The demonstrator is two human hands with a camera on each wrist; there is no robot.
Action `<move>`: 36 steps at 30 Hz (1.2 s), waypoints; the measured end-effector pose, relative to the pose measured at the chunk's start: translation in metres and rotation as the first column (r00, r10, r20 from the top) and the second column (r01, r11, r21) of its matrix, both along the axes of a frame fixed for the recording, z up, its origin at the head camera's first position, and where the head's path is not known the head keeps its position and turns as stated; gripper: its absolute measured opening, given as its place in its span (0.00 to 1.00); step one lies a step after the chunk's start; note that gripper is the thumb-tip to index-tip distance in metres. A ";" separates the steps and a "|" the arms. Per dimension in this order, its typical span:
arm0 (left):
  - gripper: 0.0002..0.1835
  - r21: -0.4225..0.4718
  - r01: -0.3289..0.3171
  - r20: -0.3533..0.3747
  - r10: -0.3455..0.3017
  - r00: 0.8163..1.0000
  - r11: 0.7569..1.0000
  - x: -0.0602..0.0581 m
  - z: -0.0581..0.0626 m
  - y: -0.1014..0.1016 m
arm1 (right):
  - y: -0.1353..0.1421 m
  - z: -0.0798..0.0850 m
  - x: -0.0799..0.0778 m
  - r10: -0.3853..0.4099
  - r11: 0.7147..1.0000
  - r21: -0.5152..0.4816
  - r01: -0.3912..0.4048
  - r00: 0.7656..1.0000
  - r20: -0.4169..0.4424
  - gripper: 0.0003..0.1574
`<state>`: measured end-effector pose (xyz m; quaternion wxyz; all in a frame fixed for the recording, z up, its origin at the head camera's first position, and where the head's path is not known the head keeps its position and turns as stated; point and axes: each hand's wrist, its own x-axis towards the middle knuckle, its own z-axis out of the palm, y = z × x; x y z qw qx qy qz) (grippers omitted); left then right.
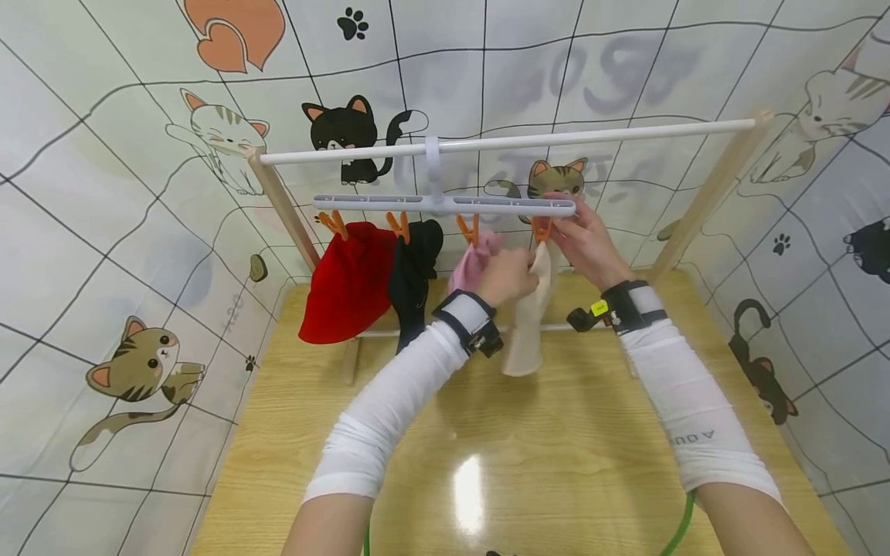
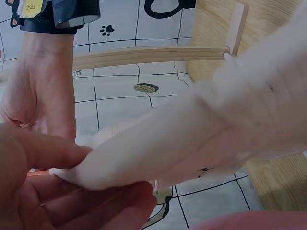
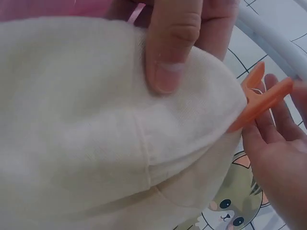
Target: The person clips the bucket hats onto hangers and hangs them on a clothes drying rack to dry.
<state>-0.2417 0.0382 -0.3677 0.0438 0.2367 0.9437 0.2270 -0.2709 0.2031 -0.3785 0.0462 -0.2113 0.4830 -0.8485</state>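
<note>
A cream cloth hat (image 1: 526,340) hangs from the right end of a grey hanger (image 1: 389,203). My left hand (image 1: 507,276) pinches its upper part, with the thumb on the near face of the cloth in the right wrist view. An orange clip (image 3: 259,98) bites the hat's top edge. My right hand (image 1: 587,239) is at the hanger's end, thumb and fingers around the clip's handles. Left of these hang a pink hat (image 1: 464,268), partly behind my left hand, a black cap (image 1: 410,282) and a red hat (image 1: 351,286), each on its own orange clip.
The hanger hooks over a white rail (image 1: 591,137) between two wooden posts (image 1: 702,205). This rack stands on a wood-grain table (image 1: 556,463). Cat-print wall covering (image 1: 229,432) closes in behind and at both sides.
</note>
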 end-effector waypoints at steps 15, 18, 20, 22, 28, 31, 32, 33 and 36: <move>0.18 0.042 0.044 0.107 -0.049 0.993 0.998 0.010 -0.002 -0.013 | -0.001 0.003 0.007 -0.100 0.993 0.055 0.102 0.994 -0.050 0.18; 0.15 0.075 0.036 0.119 -0.045 0.992 0.997 0.013 0.000 -0.015 | 0.001 0.003 0.007 -0.136 0.988 0.070 0.138 0.990 -0.036 0.17; 0.14 0.081 0.043 0.108 -0.051 0.993 0.996 0.015 0.001 -0.016 | 0.002 0.002 0.007 -0.152 0.986 0.072 0.153 0.988 -0.025 0.17; 0.14 0.083 0.054 0.096 -0.062 0.993 0.995 0.017 0.003 -0.017 | 0.004 0.002 0.006 -0.170 0.983 0.068 0.171 0.985 -0.021 0.18; 0.13 0.076 0.065 0.088 -0.072 0.994 0.995 0.022 0.005 -0.016 | 0.012 0.001 0.001 -0.235 0.969 0.076 0.236 0.972 -0.027 0.15; 0.10 0.097 0.072 0.091 -0.081 0.993 0.993 0.024 0.006 -0.015 | 0.018 0.001 -0.001 -0.250 0.964 0.085 0.251 0.968 -0.019 0.14; 0.10 0.110 0.076 0.097 -0.087 0.992 0.991 0.024 0.005 -0.015 | 0.020 0.000 -0.001 -0.257 0.962 0.093 0.257 0.966 -0.019 0.14; 0.09 0.122 0.079 0.104 -0.092 0.990 0.989 0.025 0.005 -0.014 | 0.022 0.000 -0.001 -0.263 0.959 0.101 0.263 0.965 -0.020 0.15; 0.09 0.136 0.091 0.101 -0.105 0.989 0.987 0.027 0.006 -0.014 | 0.029 0.001 -0.003 -0.280 0.952 0.117 0.281 0.960 -0.027 0.15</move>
